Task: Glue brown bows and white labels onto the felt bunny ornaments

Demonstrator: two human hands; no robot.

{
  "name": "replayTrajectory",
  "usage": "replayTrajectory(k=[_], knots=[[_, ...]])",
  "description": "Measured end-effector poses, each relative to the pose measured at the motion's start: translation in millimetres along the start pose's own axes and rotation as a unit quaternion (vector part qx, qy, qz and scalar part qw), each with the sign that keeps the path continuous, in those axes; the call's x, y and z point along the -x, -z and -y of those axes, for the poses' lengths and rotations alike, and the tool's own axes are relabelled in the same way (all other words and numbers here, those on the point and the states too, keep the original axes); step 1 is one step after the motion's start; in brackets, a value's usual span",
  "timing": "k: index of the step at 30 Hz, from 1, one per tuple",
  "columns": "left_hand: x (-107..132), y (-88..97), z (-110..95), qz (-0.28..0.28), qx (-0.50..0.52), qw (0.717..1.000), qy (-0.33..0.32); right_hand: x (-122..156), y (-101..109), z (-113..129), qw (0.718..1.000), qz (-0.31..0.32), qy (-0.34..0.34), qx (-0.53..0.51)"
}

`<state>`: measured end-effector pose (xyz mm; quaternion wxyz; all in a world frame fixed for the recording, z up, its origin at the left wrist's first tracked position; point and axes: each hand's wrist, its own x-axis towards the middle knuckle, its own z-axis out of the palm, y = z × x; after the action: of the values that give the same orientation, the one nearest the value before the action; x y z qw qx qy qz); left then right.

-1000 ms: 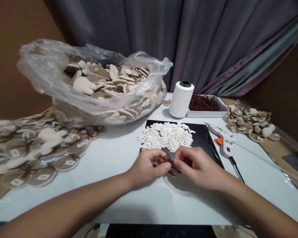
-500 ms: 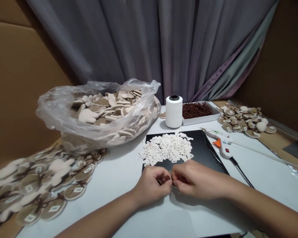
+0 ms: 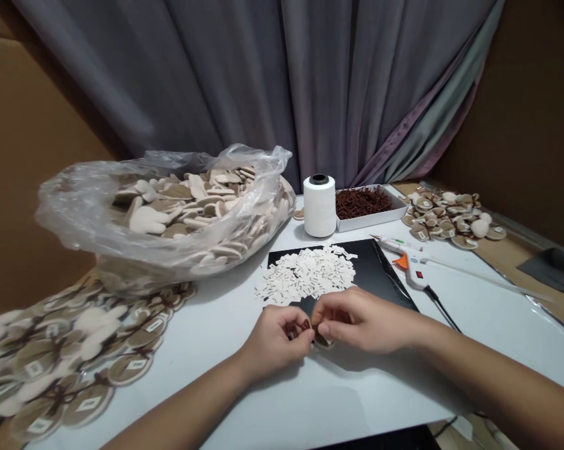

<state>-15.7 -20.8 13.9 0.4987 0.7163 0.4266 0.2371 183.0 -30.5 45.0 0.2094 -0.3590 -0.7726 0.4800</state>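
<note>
My left hand [image 3: 279, 337] is closed, with a dark reddish-brown cord bow [image 3: 306, 325] showing between thumb and fingers. Beside it my right hand [image 3: 356, 322] pinches a small brown felt piece [image 3: 323, 341] with a pale rim. The two hands nearly touch over the front edge of a black sheet [image 3: 375, 275], so most of the felt piece is hidden. Just beyond them, a heap of small white printed labels [image 3: 310, 275] covers the sheet's left side.
An open plastic bag [image 3: 89, 206] full of felt pieces stands at the left, with labelled, bow-tied pieces [image 3: 87, 400] before it. Behind the sheet are a white thread spool [image 3: 319, 209] and a box [image 3: 375, 219] of brown bows. A glue gun [image 3: 413, 269] and more finished pieces [image 3: 450, 219] lie right.
The right hand's fingers have shifted and turned, and more of the felt piece shows below them. The left hand keeps its pinch. The whole view has swung slightly to the right.
</note>
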Motion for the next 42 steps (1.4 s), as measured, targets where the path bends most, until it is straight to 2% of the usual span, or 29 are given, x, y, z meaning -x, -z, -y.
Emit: replayTrajectory(k=[4, 7, 9, 11, 15, 17, 19, 24, 27, 31, 36, 39, 42], knots=[[-1.1, 0.7, -1.6, 0.052, 0.022, 0.998, 0.004, -3.1, -3.2, -2.1, 0.998, -0.027, 0.058, -0.026], [-1.3, -0.2, -1.0, 0.053, 0.029, 0.998, 0.022, -3.7, -4.4, -2.1, 0.996, -0.048, 0.078, 0.009], [-0.9, -0.1, -0.1, 0.046, 0.049, 0.997, 0.038, -3.9, -4.5, -2.4, 0.995, -0.069, 0.063, 0.018], [-0.3, 0.0, 0.9, 0.046, 0.082, 0.995, 0.044, -4.5, -4.8, -3.8, 0.996, -0.080, 0.022, -0.032], [0.3, -0.8, 1.6, 0.001, 0.127, 0.991, 0.029, -6.7, -7.2, -9.0, 0.970, -0.072, -0.062, -0.225], [-0.3, -1.1, 1.8, -0.039, 0.126, 0.991, 0.021, -8.0, -8.3, -11.3, 0.954, -0.058, -0.076, -0.285], [-1.0, -0.6, 2.5, -0.052, 0.125, 0.991, 0.015, -8.9, -8.6, -12.5, 0.943, -0.052, -0.081, -0.319], [-1.0, 2.5, 6.2, -0.011, 0.149, 0.989, -0.022, -8.7, -4.2, -11.1, 0.943, -0.067, -0.098, -0.310], [-1.0, 2.0, 8.9, -0.042, 0.153, 0.986, -0.044, -7.6, -0.9, -9.8, 0.950, -0.072, -0.109, -0.282], [-0.5, -1.2, 14.5, -0.098, 0.109, 0.986, -0.074, -7.1, -1.1, -9.2, 0.951, -0.072, -0.102, -0.281], [2.9, -2.2, 19.0, -0.157, 0.025, 0.979, -0.131, -9.8, -10.5, -10.7, 0.918, -0.083, -0.079, -0.380], [4.0, -2.3, 14.8, -0.155, 0.032, 0.976, -0.147, -11.5, -16.2, -12.7, 0.904, -0.089, -0.067, -0.412], [3.7, -3.1, 8.5, -0.124, 0.060, 0.980, -0.146, -11.3, -18.2, -14.1, 0.913, -0.093, -0.061, -0.393]])
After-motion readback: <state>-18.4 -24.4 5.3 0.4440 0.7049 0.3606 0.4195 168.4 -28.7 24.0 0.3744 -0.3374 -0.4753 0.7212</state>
